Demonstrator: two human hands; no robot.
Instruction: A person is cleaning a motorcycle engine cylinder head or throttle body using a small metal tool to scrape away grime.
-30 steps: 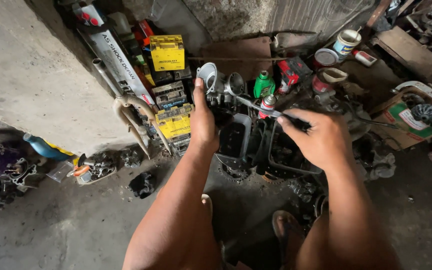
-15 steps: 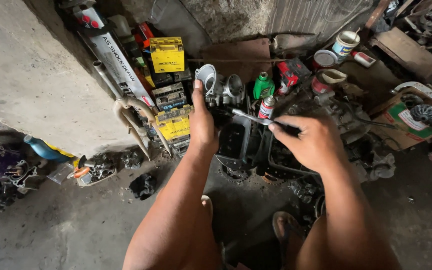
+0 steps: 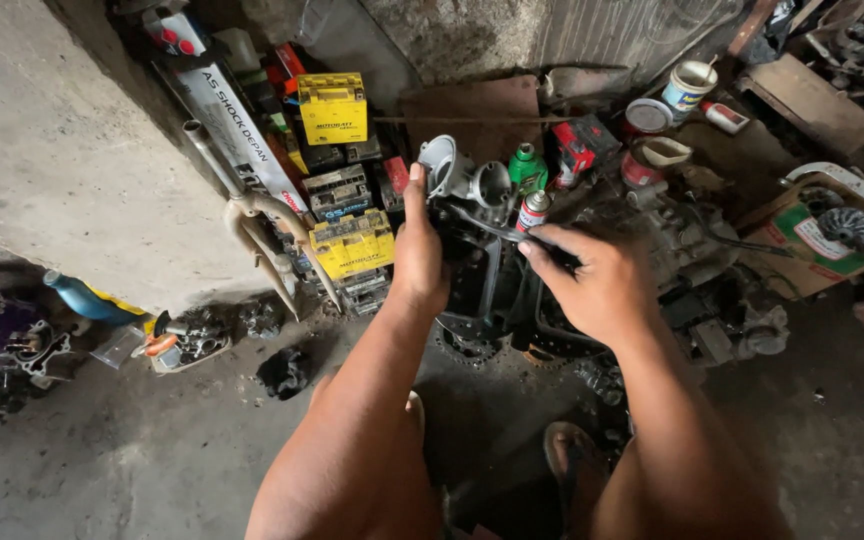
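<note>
1. Your left hand (image 3: 420, 250) is wrapped around the left side of a dark, greasy engine part (image 3: 482, 270) that sits on the floor straight ahead of you, thumb pointing up toward its far edge.
2. Your right hand (image 3: 597, 285) is closed on the handle of a slim metal tool (image 3: 482, 222), whose shaft runs left and far across the top of the engine part toward your left hand; what kind of tip it has cannot be told.
3. At the far top of the engine part stands a pale metal carburettor-like piece (image 3: 467, 178) with two round openings.
4. Just right of that piece are a green bottle (image 3: 527, 165) and, nearer you, a small spray can (image 3: 533, 210) with a red band.
5. To the far left, yellow battery boxes (image 3: 352, 245) are stacked against the concrete wall (image 3: 62, 170), beside a long white carton (image 3: 237, 125) leaning there.
6. To the far right stand tins (image 3: 647, 120) and a white cup (image 3: 690, 88).
7. On the near left floor (image 3: 152, 440) lie small parts and a blue bottle (image 3: 82, 297).
</note>
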